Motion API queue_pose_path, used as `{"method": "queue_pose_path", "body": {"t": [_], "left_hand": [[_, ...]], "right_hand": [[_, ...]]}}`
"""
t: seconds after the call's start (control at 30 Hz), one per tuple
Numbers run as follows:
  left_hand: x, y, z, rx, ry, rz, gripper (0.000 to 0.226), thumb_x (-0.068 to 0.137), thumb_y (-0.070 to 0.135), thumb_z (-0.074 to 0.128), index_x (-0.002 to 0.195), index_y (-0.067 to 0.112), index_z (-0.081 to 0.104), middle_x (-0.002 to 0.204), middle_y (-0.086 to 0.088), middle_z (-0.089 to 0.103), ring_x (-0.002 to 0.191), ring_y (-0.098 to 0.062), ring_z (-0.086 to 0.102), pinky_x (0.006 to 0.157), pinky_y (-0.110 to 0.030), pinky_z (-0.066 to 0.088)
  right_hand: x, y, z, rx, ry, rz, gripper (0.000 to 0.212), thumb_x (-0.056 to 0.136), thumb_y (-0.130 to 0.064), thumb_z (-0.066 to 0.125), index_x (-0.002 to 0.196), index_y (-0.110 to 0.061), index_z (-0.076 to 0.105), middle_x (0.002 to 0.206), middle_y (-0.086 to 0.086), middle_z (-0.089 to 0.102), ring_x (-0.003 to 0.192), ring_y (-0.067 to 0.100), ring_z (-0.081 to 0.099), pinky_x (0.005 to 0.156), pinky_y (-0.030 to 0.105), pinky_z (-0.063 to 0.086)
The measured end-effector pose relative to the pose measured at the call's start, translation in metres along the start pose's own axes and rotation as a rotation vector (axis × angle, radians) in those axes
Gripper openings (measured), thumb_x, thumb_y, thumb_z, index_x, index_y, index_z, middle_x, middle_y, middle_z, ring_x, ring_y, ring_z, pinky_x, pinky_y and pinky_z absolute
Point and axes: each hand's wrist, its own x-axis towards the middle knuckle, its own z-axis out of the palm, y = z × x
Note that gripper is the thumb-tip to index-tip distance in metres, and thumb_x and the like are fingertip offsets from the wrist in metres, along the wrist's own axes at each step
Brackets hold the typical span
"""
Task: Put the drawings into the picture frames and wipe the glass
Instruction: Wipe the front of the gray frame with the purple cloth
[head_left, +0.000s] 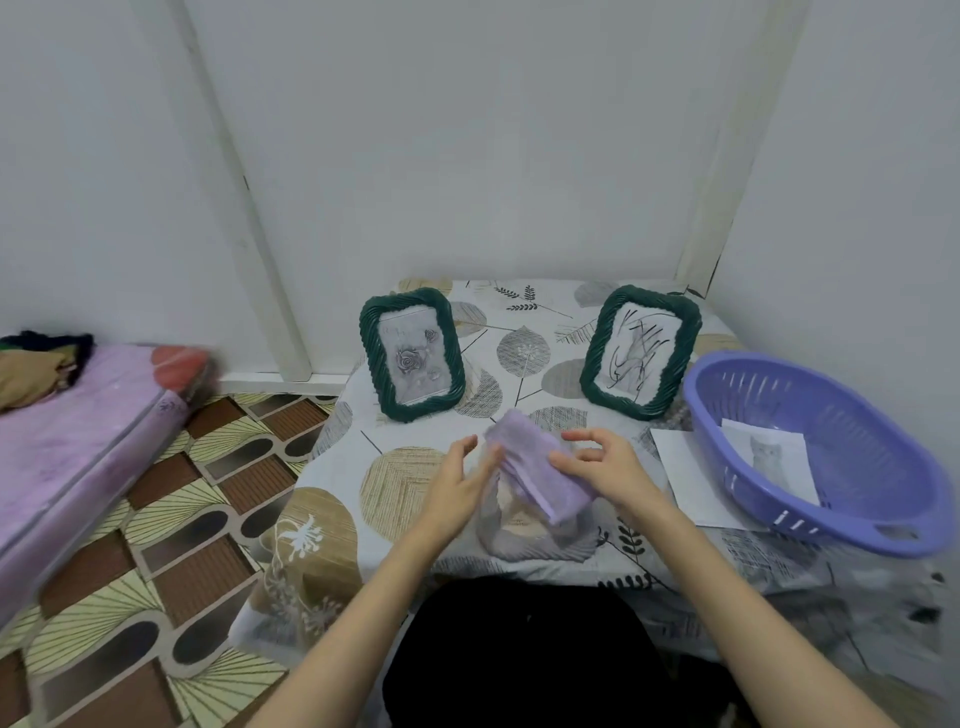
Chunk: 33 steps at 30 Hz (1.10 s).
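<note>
A folded lilac terry cloth (537, 470) sits between the two hands, raised a little above the leaf-patterned tablecloth (415, 478). The right hand (605, 467) grasps the cloth's right side with curled fingers, the thumb lying against the fabric. The left hand (460, 480) is at the cloth's left edge with its fingers nearly straight and relaxed, fingertips touching or just beside the fabric; which of the two cannot be told through the blur. Under the cloth and between the wrists lies something pale and blurred on the tablecloth, too unclear to name. Beyond the left hand, an upright dark green rope-textured picture frame holding a grey rose drawing (413, 355) stands tilted back. Beyond the right hand stands a second green rope-textured frame with a scribbled black-line drawing (640, 352), also leaning back. To the right of the right hand lies a white sheet of paper (680, 467), partly under a lavender plastic slotted basket (779, 384), and inside that basket rests a paper with a grey cat drawing (771, 460). Far to the left of the left hand is a pink mattress (78, 431) on patterned floor.
</note>
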Motion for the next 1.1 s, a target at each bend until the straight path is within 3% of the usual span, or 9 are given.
{"method": "queue_pose_path", "body": {"t": [0.1,0.17,0.27,0.4,0.57,0.7,0.87,1.0,1.1], "left_hand": [[-0.005,0.015,0.010,-0.493,-0.045,-0.164,0.054,0.085,0.057,0.047,0.097,0.006,0.058,0.094,-0.007,0.065,0.086,-0.022,0.062,0.074,-0.033,0.051],[-0.004,0.016,0.008,-0.623,-0.004,-0.248,0.044,0.089,0.035,0.054,0.109,-0.003,0.056,0.107,-0.017,0.067,0.088,-0.025,0.064,0.074,-0.036,0.053],[-0.002,0.006,-0.012,-0.236,0.202,-0.236,0.032,0.094,0.023,0.048,0.112,-0.004,0.051,0.115,-0.018,0.060,0.092,-0.024,0.054,0.071,-0.032,0.047],[-0.004,-0.014,-0.051,0.211,0.339,-0.140,0.036,0.100,0.023,0.031,0.126,-0.001,0.037,0.121,-0.023,0.054,0.094,-0.025,0.052,0.087,-0.040,0.045],[-0.007,-0.047,-0.062,0.641,0.265,-0.102,0.050,0.100,0.034,0.021,0.147,0.034,0.003,0.140,-0.022,0.037,0.117,-0.037,0.047,0.098,-0.045,0.039],[-0.005,-0.062,-0.068,0.980,0.152,-0.195,0.052,0.098,0.045,0.009,0.148,0.032,0.003,0.158,0.001,-0.004,0.145,-0.028,0.000,0.117,-0.050,0.004],[0.007,-0.047,-0.074,1.171,0.029,-0.170,0.053,0.099,0.039,0.008,0.148,0.022,0.008,0.158,0.002,-0.006,0.146,-0.024,-0.010,0.115,-0.053,-0.006],[0.002,-0.027,-0.042,0.904,0.234,0.111,0.060,0.094,0.042,0.011,0.140,0.011,0.033,0.156,-0.007,0.016,0.146,-0.022,0.008,0.118,-0.043,0.007],[-0.005,-0.010,-0.010,0.308,0.192,0.078,0.051,0.095,0.031,0.046,0.137,0.007,0.035,0.148,-0.010,0.034,0.138,-0.022,0.028,0.113,-0.032,0.022]], "right_hand": [[-0.006,0.003,0.022,0.193,-0.004,-0.072,0.029,0.078,-0.003,0.070,0.105,-0.007,0.059,0.093,0.013,0.064,0.076,0.015,0.060,0.060,0.019,0.050],[-0.011,0.003,0.038,0.283,-0.095,-0.063,0.031,0.080,0.002,0.065,0.111,-0.003,0.059,0.086,0.009,0.063,0.072,0.012,0.059,0.060,0.017,0.051],[-0.013,0.006,0.041,0.189,-0.156,-0.052,0.029,0.085,0.002,0.059,0.113,-0.003,0.059,0.080,0.005,0.060,0.065,0.013,0.055,0.053,0.015,0.049],[-0.005,0.027,0.015,-0.349,0.185,-0.065,0.023,0.083,-0.008,0.060,0.105,-0.011,0.065,0.091,0.009,0.065,0.070,0.013,0.056,0.063,0.018,0.043],[0.001,0.054,0.001,-0.636,0.288,0.009,0.034,0.084,-0.014,0.057,0.113,0.003,0.060,0.115,0.026,0.055,0.107,0.038,0.055,0.092,0.036,0.043],[-0.003,0.057,0.009,-0.770,0.279,0.037,0.038,0.086,-0.032,0.053,0.096,0.003,0.063,0.108,0.024,0.051,0.101,0.039,0.054,0.090,0.038,0.044],[-0.001,0.048,0.018,-0.674,0.300,0.111,0.027,0.082,-0.022,0.056,0.081,0.004,0.063,0.096,0.028,0.055,0.093,0.039,0.055,0.079,0.036,0.044],[-0.002,0.037,0.016,-0.390,0.331,0.132,0.030,0.075,-0.007,0.059,0.052,-0.010,0.040,0.059,0.010,0.044,0.068,0.025,0.043,0.058,0.028,0.031],[-0.003,0.037,0.009,-0.085,0.328,0.144,0.021,0.072,-0.001,0.065,0.093,-0.002,0.062,0.083,0.010,0.061,0.085,0.025,0.059,0.084,0.032,0.048]]}}
